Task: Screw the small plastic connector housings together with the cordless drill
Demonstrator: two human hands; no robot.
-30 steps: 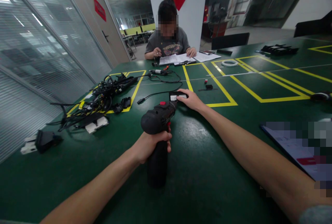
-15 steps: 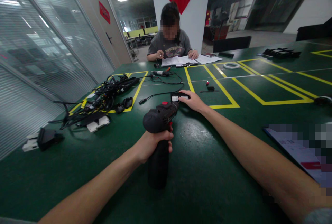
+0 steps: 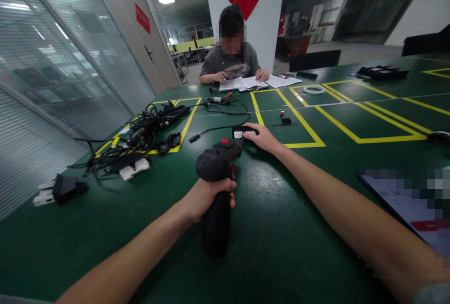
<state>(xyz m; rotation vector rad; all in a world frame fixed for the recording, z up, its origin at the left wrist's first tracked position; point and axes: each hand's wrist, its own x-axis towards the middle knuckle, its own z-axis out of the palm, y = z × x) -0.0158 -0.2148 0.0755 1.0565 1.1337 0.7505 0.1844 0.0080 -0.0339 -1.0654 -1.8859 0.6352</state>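
Note:
My left hand (image 3: 207, 194) is wrapped round the grip of a black cordless screwdriver (image 3: 217, 163) with a red button on top. Its nose points away from me at a small black part with a white label (image 3: 242, 132) lying on the green table (image 3: 274, 229). My right hand (image 3: 263, 138) rests on that part, fingers pressed down on its right end, holding it in place. The tool's tip meets the part's near edge; the exact contact is hidden.
A tangle of black cables and adapters (image 3: 146, 128) lies at left, with a black-and-white plug (image 3: 58, 189) nearer the edge. A person (image 3: 231, 57) sits at the far side over papers (image 3: 246, 82). A white ring (image 3: 313, 89) and a blurred clipboard (image 3: 411, 201) lie right.
Almost nothing moved; the view shifted slightly. Both hands hold the same places on the screwdriver and the small part.

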